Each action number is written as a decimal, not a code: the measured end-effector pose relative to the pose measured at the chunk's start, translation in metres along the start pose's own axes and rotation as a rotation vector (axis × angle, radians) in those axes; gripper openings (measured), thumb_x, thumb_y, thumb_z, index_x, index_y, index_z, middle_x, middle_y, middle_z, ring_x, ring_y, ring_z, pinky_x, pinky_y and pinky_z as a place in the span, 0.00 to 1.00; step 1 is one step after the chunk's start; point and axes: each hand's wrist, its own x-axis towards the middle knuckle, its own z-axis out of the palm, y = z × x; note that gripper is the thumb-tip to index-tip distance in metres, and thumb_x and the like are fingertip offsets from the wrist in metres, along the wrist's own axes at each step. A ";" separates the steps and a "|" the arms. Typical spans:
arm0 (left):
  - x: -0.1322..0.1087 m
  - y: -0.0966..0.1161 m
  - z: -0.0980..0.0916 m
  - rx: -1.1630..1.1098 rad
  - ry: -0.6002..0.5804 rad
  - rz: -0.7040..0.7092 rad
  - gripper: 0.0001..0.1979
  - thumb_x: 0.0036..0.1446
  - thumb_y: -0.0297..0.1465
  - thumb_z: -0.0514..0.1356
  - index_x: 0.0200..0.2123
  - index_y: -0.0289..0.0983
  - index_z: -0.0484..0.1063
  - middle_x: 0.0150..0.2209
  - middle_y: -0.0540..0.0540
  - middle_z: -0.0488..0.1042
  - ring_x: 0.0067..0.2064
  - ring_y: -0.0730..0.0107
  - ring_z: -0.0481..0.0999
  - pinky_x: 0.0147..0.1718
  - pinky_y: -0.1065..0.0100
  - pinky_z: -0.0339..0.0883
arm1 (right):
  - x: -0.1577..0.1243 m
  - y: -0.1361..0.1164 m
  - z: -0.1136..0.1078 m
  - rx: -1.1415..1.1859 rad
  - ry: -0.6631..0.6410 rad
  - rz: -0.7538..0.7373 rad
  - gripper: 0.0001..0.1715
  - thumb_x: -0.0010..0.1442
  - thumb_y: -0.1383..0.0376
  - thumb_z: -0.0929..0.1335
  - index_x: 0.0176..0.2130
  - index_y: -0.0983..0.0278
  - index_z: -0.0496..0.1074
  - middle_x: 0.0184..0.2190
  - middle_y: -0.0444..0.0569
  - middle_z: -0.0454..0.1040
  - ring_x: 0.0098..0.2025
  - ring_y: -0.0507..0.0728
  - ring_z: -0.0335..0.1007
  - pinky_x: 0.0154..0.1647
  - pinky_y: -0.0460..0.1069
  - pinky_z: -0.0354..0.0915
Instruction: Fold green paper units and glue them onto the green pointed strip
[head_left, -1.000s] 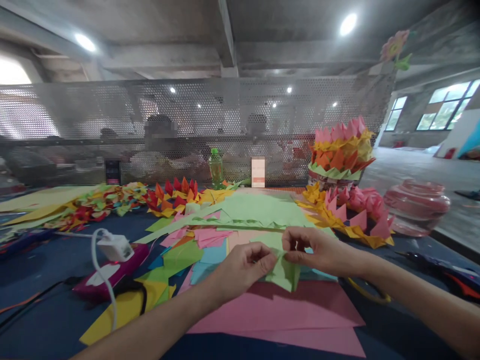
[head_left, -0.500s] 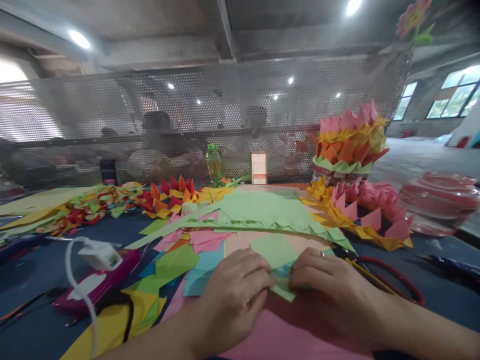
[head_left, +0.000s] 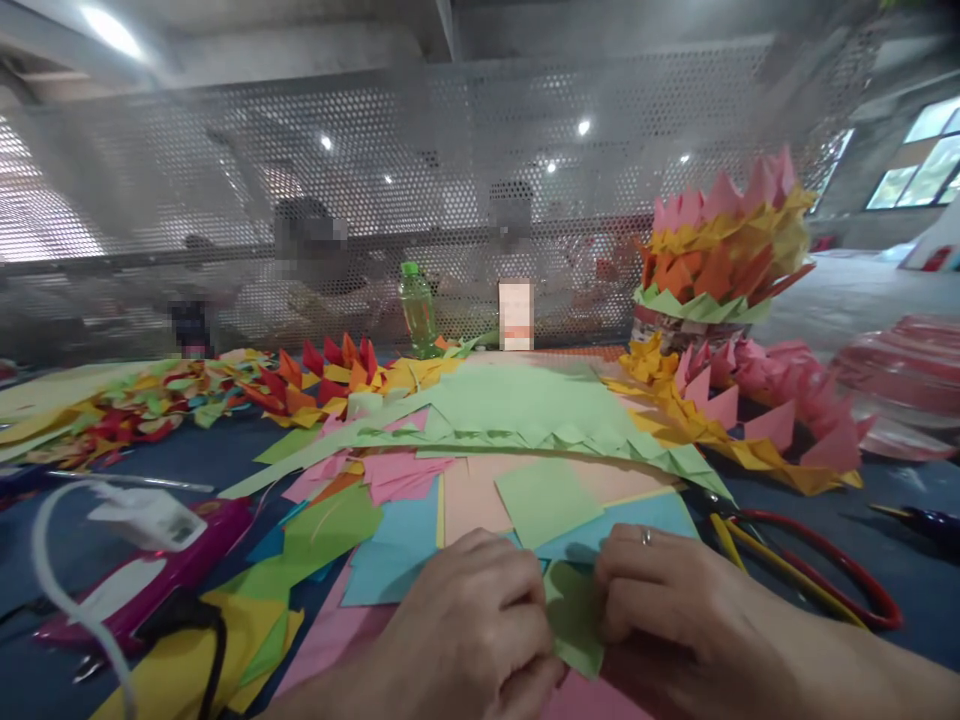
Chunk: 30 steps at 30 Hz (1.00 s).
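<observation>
Between my two hands is a small piece of green paper (head_left: 574, 618), pinched at its left and right sides. My left hand (head_left: 480, 625) has its fingers curled on the left edge. My right hand (head_left: 660, 590), with a ring on one finger, closes on the right edge; the fingertips are partly hidden. Just beyond them lies a light green paper square (head_left: 546, 498) on blue paper (head_left: 626, 525). Pink paper (head_left: 592, 698) is under my hands. Farther off, a strip of folded green points (head_left: 525, 440) crosses a light green sheet (head_left: 536, 395).
A pink power strip (head_left: 150, 575) with a white charger and cables lies left. Red-handled scissors (head_left: 832, 570) lie right, near folded pink and yellow paper (head_left: 720, 400). A layered paper flower stack (head_left: 720, 250), green bottle (head_left: 417, 310) and phone-like card (head_left: 516, 315) stand before a perforated screen (head_left: 450, 180).
My hands have come closer to me with the green paper, which now looks more upright between them. The whole view has shifted slightly, and the light green square beyond is more exposed.
</observation>
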 end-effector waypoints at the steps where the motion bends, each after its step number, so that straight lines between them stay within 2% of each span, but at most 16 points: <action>1: 0.000 0.002 -0.001 -0.002 -0.006 -0.002 0.09 0.64 0.24 0.66 0.29 0.38 0.75 0.33 0.50 0.75 0.37 0.66 0.74 0.38 0.64 0.63 | 0.000 -0.003 -0.003 -0.006 -0.051 0.008 0.11 0.63 0.74 0.70 0.32 0.60 0.71 0.31 0.46 0.76 0.33 0.54 0.71 0.31 0.48 0.65; 3: -0.001 0.006 -0.004 -0.045 -0.079 -0.005 0.10 0.63 0.25 0.68 0.29 0.39 0.74 0.34 0.51 0.76 0.38 0.68 0.74 0.37 0.67 0.63 | 0.000 -0.009 -0.008 -0.015 -0.146 0.038 0.10 0.62 0.72 0.73 0.33 0.59 0.71 0.33 0.45 0.77 0.34 0.54 0.72 0.31 0.48 0.66; 5: -0.001 0.009 -0.005 -0.100 -0.112 -0.038 0.10 0.62 0.24 0.68 0.30 0.39 0.73 0.35 0.52 0.76 0.39 0.69 0.74 0.37 0.68 0.64 | -0.002 -0.012 -0.008 -0.019 -0.174 0.083 0.09 0.62 0.69 0.74 0.33 0.59 0.72 0.34 0.46 0.77 0.34 0.55 0.73 0.31 0.48 0.67; 8: 0.000 0.008 0.000 -0.189 -0.034 -0.126 0.12 0.59 0.20 0.68 0.28 0.39 0.72 0.32 0.53 0.75 0.37 0.70 0.74 0.37 0.69 0.63 | -0.005 -0.008 0.001 -0.003 -0.121 0.151 0.07 0.66 0.65 0.72 0.35 0.60 0.73 0.32 0.48 0.77 0.34 0.56 0.73 0.32 0.49 0.66; 10: 0.001 0.004 0.004 -0.222 0.001 -0.209 0.12 0.58 0.20 0.67 0.27 0.38 0.71 0.30 0.54 0.73 0.35 0.71 0.73 0.35 0.68 0.62 | -0.009 -0.001 0.010 0.042 -0.071 0.190 0.08 0.69 0.62 0.70 0.35 0.60 0.75 0.30 0.47 0.76 0.34 0.55 0.71 0.33 0.49 0.65; 15: 0.003 -0.001 0.006 -0.237 -0.026 -0.349 0.13 0.59 0.26 0.66 0.24 0.37 0.68 0.29 0.53 0.71 0.33 0.70 0.71 0.32 0.68 0.58 | -0.013 0.011 0.022 0.128 -0.044 0.353 0.11 0.68 0.63 0.70 0.32 0.60 0.74 0.29 0.43 0.75 0.32 0.53 0.69 0.33 0.48 0.61; 18: 0.003 0.001 0.007 -0.220 -0.017 -0.365 0.15 0.61 0.27 0.65 0.24 0.37 0.65 0.28 0.52 0.71 0.33 0.69 0.71 0.31 0.67 0.57 | -0.013 0.009 0.023 0.037 -0.015 0.409 0.12 0.64 0.66 0.71 0.28 0.60 0.70 0.27 0.41 0.74 0.29 0.52 0.66 0.29 0.48 0.57; 23: 0.003 0.001 0.013 -0.103 0.014 -0.364 0.13 0.60 0.28 0.64 0.25 0.38 0.65 0.27 0.51 0.70 0.32 0.67 0.69 0.30 0.65 0.54 | -0.012 0.002 0.025 -0.119 0.030 0.376 0.16 0.62 0.68 0.70 0.25 0.60 0.63 0.23 0.41 0.71 0.23 0.51 0.60 0.24 0.48 0.51; 30: 0.005 0.002 0.015 -0.031 0.012 -0.349 0.14 0.57 0.26 0.64 0.24 0.38 0.62 0.27 0.50 0.69 0.31 0.66 0.68 0.28 0.64 0.52 | -0.013 0.003 0.029 -0.157 0.061 0.380 0.15 0.61 0.68 0.70 0.27 0.59 0.62 0.23 0.41 0.70 0.22 0.52 0.60 0.24 0.48 0.50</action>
